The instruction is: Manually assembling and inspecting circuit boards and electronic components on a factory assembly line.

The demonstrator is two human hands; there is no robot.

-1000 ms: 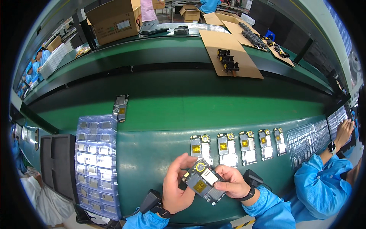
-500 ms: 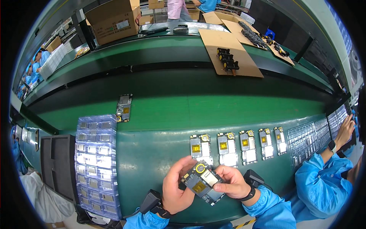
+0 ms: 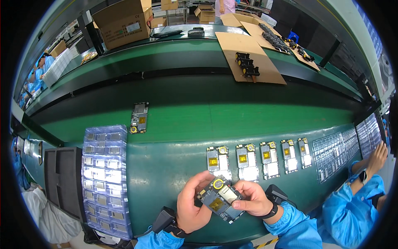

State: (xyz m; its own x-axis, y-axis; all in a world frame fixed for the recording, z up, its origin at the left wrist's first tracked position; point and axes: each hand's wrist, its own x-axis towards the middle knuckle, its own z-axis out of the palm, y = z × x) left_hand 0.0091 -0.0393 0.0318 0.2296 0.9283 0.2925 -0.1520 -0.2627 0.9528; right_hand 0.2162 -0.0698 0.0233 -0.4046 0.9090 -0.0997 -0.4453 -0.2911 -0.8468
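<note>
A dark circuit board point(image 3: 217, 204) with a yellow-ringed round part, a gold-brown film square and a silver metal plate is held tilted between my hands, low in the middle. My left hand point(image 3: 192, 205) grips its left edge, fingers curled behind it. On the board's right side, my right hand point(image 3: 253, 200) pinches it, thumb resting on the front. Just beyond lies a similar board point(image 3: 218, 158), the leftmost of a row of several on the green table. Another circuit board point(image 3: 139, 118) lies farther off on the bright green belt point(image 3: 178, 120).
At left stand a clear plastic tray point(image 3: 105, 178) holding rows of metal plates and a black divided tray point(image 3: 62, 180). Another clear tray point(image 3: 333, 155) lies at right, near a co-worker's hand point(image 3: 377, 159). Beyond the belt, a cardboard sheet point(image 3: 265, 66) carries black parts on a raised shelf.
The lone board on the belt has shifted slightly to the right. The co-worker's hand at right has come nearer and lower. My hands and their board have hardly moved.
</note>
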